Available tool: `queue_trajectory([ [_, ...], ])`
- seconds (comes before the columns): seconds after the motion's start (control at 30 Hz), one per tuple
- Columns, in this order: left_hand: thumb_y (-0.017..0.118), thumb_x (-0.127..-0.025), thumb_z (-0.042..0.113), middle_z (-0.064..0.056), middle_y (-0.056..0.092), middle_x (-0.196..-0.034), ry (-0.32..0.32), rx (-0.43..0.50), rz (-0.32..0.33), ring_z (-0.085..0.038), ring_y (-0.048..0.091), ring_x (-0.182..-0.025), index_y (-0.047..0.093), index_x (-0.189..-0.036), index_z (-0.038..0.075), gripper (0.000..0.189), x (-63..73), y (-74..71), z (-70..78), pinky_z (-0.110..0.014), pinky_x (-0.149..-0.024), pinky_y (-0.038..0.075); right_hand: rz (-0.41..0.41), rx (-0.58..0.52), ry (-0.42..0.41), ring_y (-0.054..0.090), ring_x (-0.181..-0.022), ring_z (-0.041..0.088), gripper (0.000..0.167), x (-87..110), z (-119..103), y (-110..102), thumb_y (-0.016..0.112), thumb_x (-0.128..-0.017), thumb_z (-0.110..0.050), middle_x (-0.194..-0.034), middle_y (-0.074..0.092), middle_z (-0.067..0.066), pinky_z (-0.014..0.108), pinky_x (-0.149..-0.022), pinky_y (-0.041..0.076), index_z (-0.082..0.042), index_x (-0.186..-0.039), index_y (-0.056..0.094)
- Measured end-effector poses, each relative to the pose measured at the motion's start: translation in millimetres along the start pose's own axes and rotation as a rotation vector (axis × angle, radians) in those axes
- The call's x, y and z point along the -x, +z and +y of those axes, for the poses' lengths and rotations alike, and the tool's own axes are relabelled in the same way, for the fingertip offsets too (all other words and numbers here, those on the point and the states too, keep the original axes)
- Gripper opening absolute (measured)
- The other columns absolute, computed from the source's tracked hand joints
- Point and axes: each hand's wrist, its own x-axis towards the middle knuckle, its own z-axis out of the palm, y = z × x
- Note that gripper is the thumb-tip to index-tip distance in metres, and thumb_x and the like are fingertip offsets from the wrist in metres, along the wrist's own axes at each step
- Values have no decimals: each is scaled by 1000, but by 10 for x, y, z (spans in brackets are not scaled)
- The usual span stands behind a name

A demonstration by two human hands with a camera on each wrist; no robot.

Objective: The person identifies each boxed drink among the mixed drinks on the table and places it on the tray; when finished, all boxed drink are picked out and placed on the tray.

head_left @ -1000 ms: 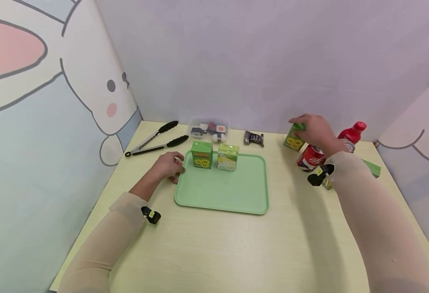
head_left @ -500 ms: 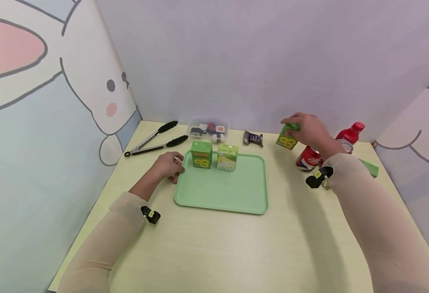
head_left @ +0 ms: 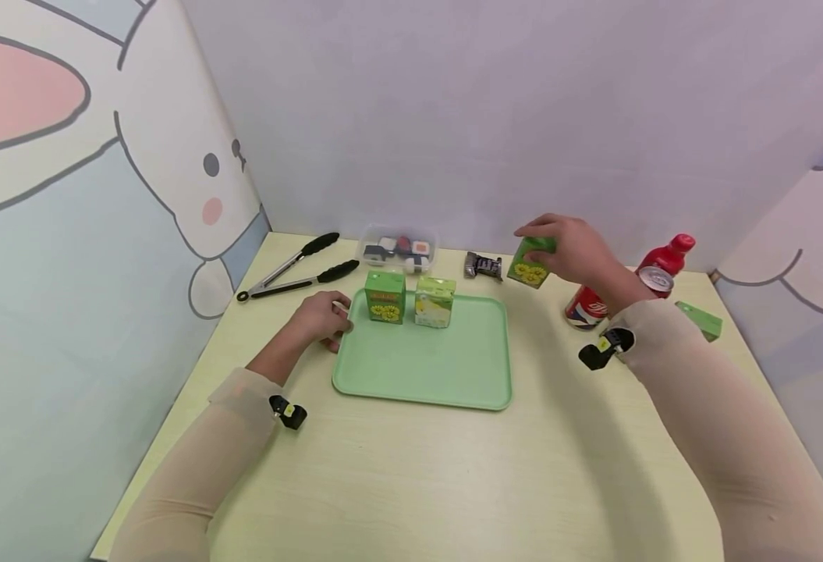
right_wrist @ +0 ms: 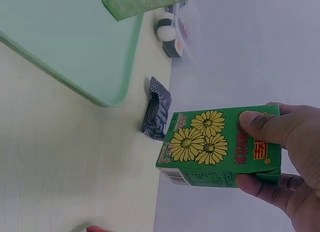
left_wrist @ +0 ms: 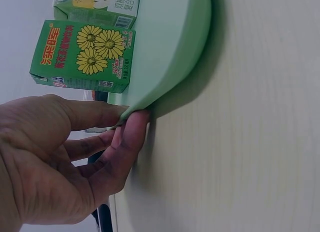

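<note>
My left hand [head_left: 323,318] pinches the left rim of a light green tray [head_left: 425,367] between thumb and fingers, as the left wrist view shows up close. Two drink cartons stand upright on the tray's back left part: a green one with yellow flowers [head_left: 386,298] and a paler yellow-green one [head_left: 434,303]. With my right hand [head_left: 571,248] I hold a second green flower carton [right_wrist: 210,144] by its top end, thumb on the printed face. That carton is off the table, slightly tilted, right of the tray's back corner and close to a dark wrapped snack [head_left: 484,265].
Black-handled tongs [head_left: 288,273] lie spread at the back left. A clear box of sushi pieces [head_left: 399,248] sits behind the tray. On the right are a red can [head_left: 585,308], another can [head_left: 655,279], a red bottle [head_left: 669,254] and a green carton lying down [head_left: 699,320].
My right hand has moved left with the green carton, from beside the cans toward the dark snack. My left hand stays on the tray's rim.
</note>
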Motion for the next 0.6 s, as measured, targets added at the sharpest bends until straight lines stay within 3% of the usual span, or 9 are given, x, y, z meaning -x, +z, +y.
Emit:
queue_trajectory([
  [0.43, 75, -102, 7, -19, 66, -129, 4, -15, 1, -17, 72, -76, 56, -152, 5, 53, -9, -8, 1, -34, -67, 72, -10, -39, -83, 70, -127, 42, 40, -9, -216, 79, 82, -100, -7, -146, 70, 14, 62, -103, 62, -13, -139, 77],
  [0.6, 75, -102, 7, -19, 66, -130, 4, -13, 3, -18, 72, -77, 56, -152, 5, 54, -13, -6, -7, -34, -67, 72, -35, -46, -111, 71, -126, 42, 49, 6, -307, 162, 82, -100, -10, -149, 69, 15, 62, -99, 64, -15, -148, 72],
])
